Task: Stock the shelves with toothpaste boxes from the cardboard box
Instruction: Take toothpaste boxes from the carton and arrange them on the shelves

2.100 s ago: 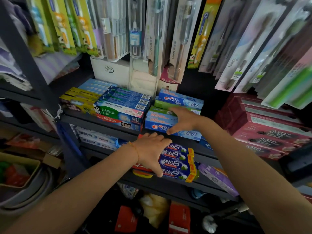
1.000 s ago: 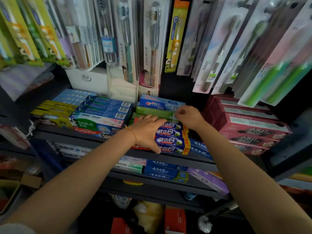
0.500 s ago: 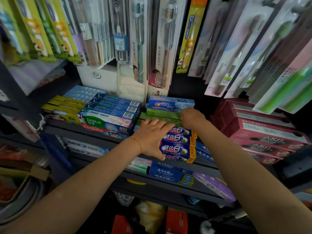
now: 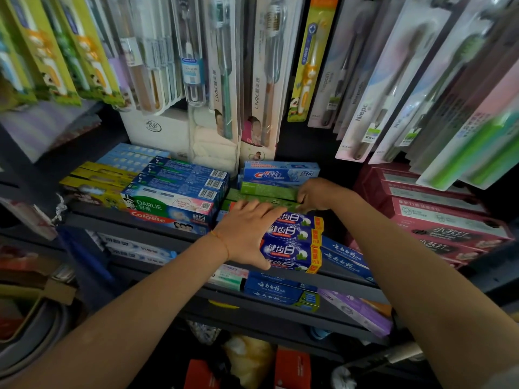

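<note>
A stack of dark blue toothpaste boxes point(image 4: 292, 240) with yellow ends lies at the front of the middle shelf point(image 4: 140, 223). My left hand point(image 4: 247, 234) lies spread over the stack's left half, thumb hooked under the front edge. My right hand point(image 4: 320, 195) curls around the stack's far right corner, its fingertips against green toothpaste boxes point(image 4: 266, 189) behind. A light blue Crest box point(image 4: 280, 172) sits on top of the green ones. The cardboard box is not in view.
Darlie and Colgate boxes point(image 4: 174, 203) fill the shelf to the left, red boxes point(image 4: 443, 220) the right. Toothbrush packs point(image 4: 264, 66) hang low above. The lower shelf holds blue boxes point(image 4: 278, 287) and a purple box point(image 4: 356, 313) that juts out.
Both hands lifted the blue stack from the lower shelf level up onto the middle shelf and pushed it back against the green boxes. In the last half second it barely moved.
</note>
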